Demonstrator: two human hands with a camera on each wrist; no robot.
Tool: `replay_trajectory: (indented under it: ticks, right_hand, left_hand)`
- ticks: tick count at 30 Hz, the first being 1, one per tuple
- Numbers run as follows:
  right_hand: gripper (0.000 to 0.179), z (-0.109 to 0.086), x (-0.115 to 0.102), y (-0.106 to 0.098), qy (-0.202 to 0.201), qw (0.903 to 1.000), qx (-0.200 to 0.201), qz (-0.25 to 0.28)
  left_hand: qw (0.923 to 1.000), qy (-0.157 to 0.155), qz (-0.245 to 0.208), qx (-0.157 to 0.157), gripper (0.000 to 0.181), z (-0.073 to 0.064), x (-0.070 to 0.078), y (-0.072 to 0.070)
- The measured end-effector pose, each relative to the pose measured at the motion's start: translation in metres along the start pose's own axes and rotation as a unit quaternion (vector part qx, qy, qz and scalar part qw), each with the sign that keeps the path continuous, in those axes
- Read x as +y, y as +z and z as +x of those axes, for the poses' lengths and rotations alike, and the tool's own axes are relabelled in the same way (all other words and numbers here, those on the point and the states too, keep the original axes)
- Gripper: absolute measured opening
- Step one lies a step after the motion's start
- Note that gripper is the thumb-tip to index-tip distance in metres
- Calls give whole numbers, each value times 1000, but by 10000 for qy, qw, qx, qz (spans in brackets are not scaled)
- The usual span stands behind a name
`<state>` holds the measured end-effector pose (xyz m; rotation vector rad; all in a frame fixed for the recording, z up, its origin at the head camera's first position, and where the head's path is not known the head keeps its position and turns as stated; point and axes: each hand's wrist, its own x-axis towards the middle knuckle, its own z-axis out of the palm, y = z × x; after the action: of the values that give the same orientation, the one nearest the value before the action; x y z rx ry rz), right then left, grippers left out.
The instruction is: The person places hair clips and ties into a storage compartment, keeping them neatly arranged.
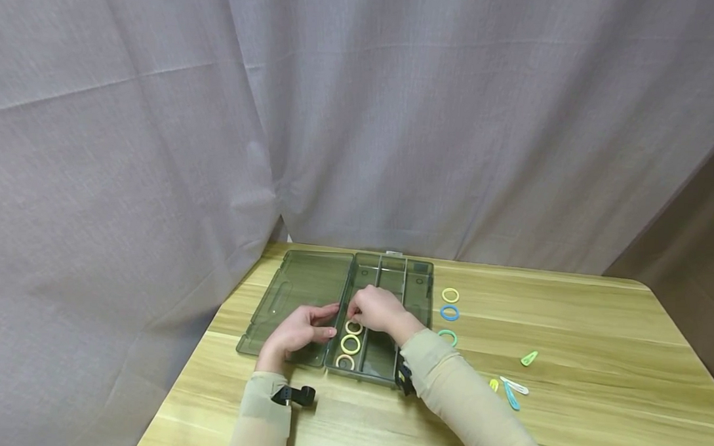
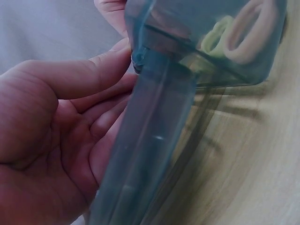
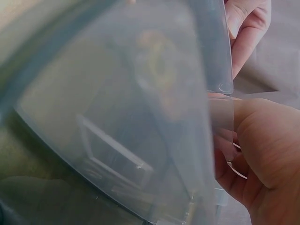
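Note:
A translucent dark-green divided box point(image 1: 381, 375) lies on the table, its lid point(image 1: 308, 274) folded open to the left. My right hand point(image 1: 380, 309) reaches into its left compartment, fingers curled, pinching the edge of a pale yellow hair tie point(image 1: 354, 332). A yellow hair tie point(image 1: 350, 345) and a pale peach one point(image 1: 345, 362) lie nearer the front in that compartment. My left hand point(image 1: 300, 329) lies over the lid, fingers extended, thumb tip at the hinge-side wall. In the left wrist view, the left thumb point(image 2: 89, 75) touches the box near its corner.
Right of the box lie yellow point(image 1: 450, 295), blue point(image 1: 449, 312) and green point(image 1: 447, 336) hair ties. Farther right are snap hair clips: green point(image 1: 529, 358), white point(image 1: 514, 386), blue point(image 1: 511, 396) and yellow point(image 1: 494, 384). A grey curtain point(image 1: 395, 152) hangs behind the table.

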<state>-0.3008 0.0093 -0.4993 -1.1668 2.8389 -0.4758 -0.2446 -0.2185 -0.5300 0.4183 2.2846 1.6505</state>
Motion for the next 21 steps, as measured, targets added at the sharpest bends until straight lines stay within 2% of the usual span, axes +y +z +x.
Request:
replay_trajectory:
  ticks: [21]
  right_hand:
    - [8, -2, 2, -2, -124, 9999, 2, 83]
  left_hand:
    - [9999, -25, -104, 8, 59, -1, 2, 1]
